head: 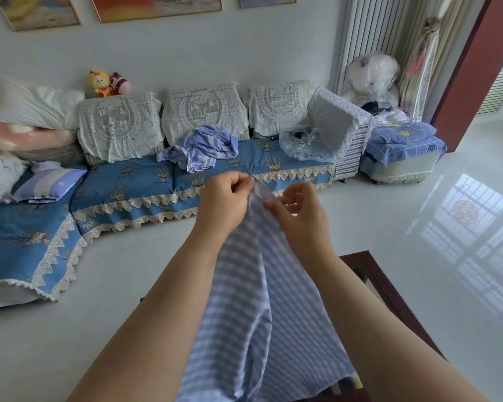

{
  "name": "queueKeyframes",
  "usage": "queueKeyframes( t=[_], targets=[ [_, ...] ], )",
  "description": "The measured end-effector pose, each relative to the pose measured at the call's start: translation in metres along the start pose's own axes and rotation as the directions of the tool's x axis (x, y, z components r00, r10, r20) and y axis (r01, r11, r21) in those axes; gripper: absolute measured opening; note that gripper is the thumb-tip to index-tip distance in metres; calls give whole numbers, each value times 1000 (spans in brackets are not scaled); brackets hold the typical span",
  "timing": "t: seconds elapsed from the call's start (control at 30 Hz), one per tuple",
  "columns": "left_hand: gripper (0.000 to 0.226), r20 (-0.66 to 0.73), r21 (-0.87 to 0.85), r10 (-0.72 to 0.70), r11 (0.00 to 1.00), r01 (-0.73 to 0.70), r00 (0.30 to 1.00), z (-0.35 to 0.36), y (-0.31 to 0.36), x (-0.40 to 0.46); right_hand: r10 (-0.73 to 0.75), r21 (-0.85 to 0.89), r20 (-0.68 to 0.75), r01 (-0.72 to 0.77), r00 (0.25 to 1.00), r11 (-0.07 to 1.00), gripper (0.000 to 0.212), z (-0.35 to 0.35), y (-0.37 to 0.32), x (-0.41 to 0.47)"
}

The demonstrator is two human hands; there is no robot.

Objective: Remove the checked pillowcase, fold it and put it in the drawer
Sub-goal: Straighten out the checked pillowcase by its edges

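The checked pillowcase, blue and white, hangs in front of me from its top edge and drapes down between my forearms. My left hand pinches the top corner of the cloth with curled fingers. Close beside it, my right hand pinches the same upper edge a little to the right and lower. A white pillow without a cover lies blurred on the sofa's far left. No drawer is in view.
A long blue sofa with lace trim runs along the wall, with a crumpled blue cloth and a striped pillow on it. A dark wooden table edge lies to my lower right. Glossy pale floor spreads to the right.
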State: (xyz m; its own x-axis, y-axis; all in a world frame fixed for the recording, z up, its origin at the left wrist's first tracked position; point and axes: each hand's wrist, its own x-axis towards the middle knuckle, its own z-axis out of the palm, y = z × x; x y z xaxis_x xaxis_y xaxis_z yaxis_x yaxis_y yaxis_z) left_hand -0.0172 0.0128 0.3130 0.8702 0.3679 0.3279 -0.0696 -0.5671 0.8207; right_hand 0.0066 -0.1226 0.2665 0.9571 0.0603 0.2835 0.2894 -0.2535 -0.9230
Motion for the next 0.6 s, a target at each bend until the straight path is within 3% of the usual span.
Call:
queueKeyframes(
  t=[0.17,0.27,0.4,0.47,0.6],
  targets=[
    [19,27,-64,-58,996,60,998,-10,3,18,-44,-139,43,50,998,989,25,-2,16,-7],
    [19,129,-57,-88,994,96,988,-8,3,19,-237,-222,97,253,967,942,26,-1,13,-2],
    [23,298,-57,-163,980,188,940,-7,7,18,-469,-291,149,492,871,821,32,-7,1,6],
    [25,338,-100,-177,970,222,924,-9,10,19,-460,-336,202,502,865,797,37,-11,-2,7],
    [24,353,-157,-190,953,258,916,-16,13,22,-268,-429,318,391,909,814,48,-20,8,14]
  ],
)
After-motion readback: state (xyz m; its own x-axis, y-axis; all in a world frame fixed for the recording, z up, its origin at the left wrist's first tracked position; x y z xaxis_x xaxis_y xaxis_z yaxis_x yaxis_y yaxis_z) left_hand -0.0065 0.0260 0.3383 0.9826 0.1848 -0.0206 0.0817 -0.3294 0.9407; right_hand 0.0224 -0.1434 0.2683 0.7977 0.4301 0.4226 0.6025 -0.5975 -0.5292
